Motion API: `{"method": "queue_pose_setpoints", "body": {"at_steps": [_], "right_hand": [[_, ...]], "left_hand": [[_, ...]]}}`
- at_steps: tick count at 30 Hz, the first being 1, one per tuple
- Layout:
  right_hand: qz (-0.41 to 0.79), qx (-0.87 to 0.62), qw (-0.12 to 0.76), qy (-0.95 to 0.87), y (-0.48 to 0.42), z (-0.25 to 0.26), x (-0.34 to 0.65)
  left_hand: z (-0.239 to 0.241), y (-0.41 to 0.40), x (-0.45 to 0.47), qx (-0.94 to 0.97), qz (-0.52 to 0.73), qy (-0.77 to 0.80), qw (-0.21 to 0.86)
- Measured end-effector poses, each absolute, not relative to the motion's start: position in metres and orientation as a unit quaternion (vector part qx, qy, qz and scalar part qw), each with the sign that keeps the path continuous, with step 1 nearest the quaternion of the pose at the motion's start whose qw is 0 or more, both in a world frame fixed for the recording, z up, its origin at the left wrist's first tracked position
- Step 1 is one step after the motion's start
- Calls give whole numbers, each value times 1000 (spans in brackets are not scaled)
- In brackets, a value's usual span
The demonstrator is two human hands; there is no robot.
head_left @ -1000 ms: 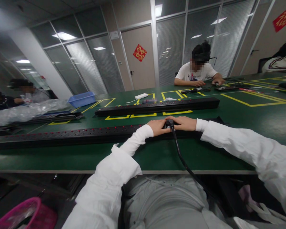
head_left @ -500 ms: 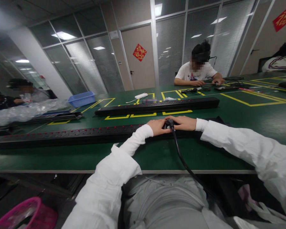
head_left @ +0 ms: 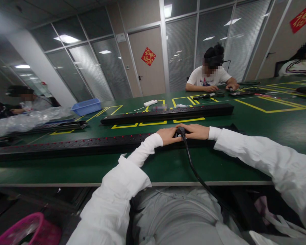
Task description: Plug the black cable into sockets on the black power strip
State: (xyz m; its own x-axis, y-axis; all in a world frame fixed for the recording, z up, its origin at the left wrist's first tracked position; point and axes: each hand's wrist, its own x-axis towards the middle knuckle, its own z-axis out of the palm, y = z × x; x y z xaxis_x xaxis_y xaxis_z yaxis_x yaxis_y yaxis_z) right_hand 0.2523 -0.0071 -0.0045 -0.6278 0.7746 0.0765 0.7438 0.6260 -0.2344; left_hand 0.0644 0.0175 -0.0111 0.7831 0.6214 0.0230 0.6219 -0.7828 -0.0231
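A long black power strip (head_left: 73,147) with a row of red spots lies across the green table in front of me. On its right part, both hands meet around a black power plug (head_left: 180,131). My left hand (head_left: 167,136) grips the plug from the left, its thumb pressed to the near side. From the right, my right hand (head_left: 197,131) closes on it too, fingers partly hidden behind the plug. The plug's thick black cable (head_left: 191,163) runs down over the table edge towards my lap. Whether the plug sits fully in a socket I cannot tell.
A second long black power strip (head_left: 168,114) lies farther back. Beyond it are a white device (head_left: 150,102) and a blue bin (head_left: 86,107). Plastic wrap (head_left: 28,120) lies left. A co-worker (head_left: 210,75) sits opposite. A pink basket (head_left: 44,228) stands below, left.
My hands stay on the plug in nearly the same place. The whole view has shifted very slightly. Across the table, the co-worker's hands have moved a little.
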Motion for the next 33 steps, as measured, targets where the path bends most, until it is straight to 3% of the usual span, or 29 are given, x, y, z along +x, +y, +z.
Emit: {"method": "queue_pose_setpoints", "body": {"at_steps": [33], "right_hand": [[81,-431,80,-895,-8,-5,252]], "left_hand": [[-10,15,65,-941,-7,-336,20]]}}
